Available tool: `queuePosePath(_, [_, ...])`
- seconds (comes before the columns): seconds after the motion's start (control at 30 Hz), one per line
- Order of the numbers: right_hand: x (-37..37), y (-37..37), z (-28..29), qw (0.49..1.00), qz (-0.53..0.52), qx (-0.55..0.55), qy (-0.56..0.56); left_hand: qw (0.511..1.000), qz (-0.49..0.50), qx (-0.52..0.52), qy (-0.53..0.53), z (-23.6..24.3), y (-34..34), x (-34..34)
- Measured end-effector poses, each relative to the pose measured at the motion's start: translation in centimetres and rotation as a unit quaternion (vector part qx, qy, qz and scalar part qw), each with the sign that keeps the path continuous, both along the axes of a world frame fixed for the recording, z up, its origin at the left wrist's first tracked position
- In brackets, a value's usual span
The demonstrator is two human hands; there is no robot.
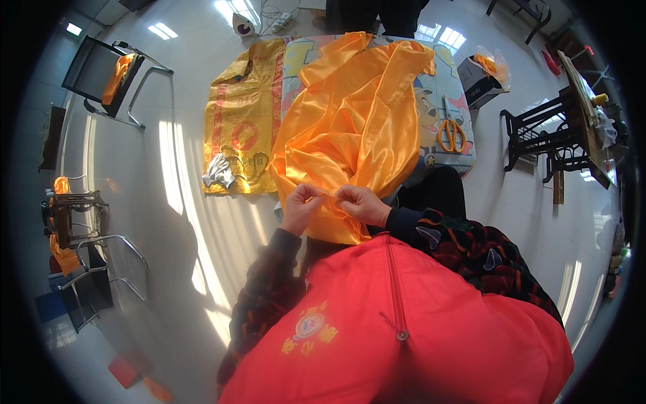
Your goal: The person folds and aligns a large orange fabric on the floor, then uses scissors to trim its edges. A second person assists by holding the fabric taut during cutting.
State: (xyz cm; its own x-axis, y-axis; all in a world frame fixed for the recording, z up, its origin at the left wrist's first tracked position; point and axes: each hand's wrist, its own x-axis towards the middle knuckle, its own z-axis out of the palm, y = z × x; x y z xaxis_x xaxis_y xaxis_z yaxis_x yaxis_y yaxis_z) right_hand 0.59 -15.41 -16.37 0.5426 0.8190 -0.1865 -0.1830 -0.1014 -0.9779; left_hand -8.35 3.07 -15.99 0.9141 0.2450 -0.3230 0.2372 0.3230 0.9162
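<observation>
A large piece of shiny orange satin fabric (350,114) lies in loose folds over a low table with a cartoon-patterned cover (431,94), its near edge hanging over my lap. My left hand (301,207) pinches the fabric's near part between thumb and fingers. Close beside it on the right, my right hand (362,205) pinches the same fabric, the fingertips of both hands a small gap apart. Whether anything small, such as a thread, is between the fingers is too fine to make out. Orange-handled scissors (451,133) lie on the cover, right of the fabric.
Left of the table a yellow woven sack (235,128) is spread out, with a crumpled grey-white cloth (219,171) on it. A black box (479,84) with orange material stands right. A sewing-machine stand (548,128) is farther right; chairs (111,71) stand left.
</observation>
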Motion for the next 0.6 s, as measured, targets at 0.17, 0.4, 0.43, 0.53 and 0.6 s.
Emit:
queuePosePath(0.17, [0.1,-0.1,0.3,1.0,0.005,0.002,0.004,1.0,0.013,0.023,0.016,0.1,-0.1,0.2])
queuePosePath(0.4, [2.1,-1.1,3.6,0.967,-0.016,-0.087,-0.237,0.999,0.006,0.023,-0.028,1.6,1.1,2.0])
queuePosePath(0.43, [2.3,-1.3,4.2,0.963,-0.017,-0.087,-0.255,0.999,0.003,0.014,-0.044,1.9,1.2,2.5])
queuePosePath(0.53, [3.0,-1.7,5.6,0.956,-0.026,-0.079,-0.283,0.998,-0.016,-0.024,-0.058,3.1,1.7,3.8])
queuePosePath(0.6, [3.2,-1.7,5.9,0.962,-0.044,-0.06,-0.263,0.998,-0.04,-0.021,-0.045,3.8,1.9,4.5])
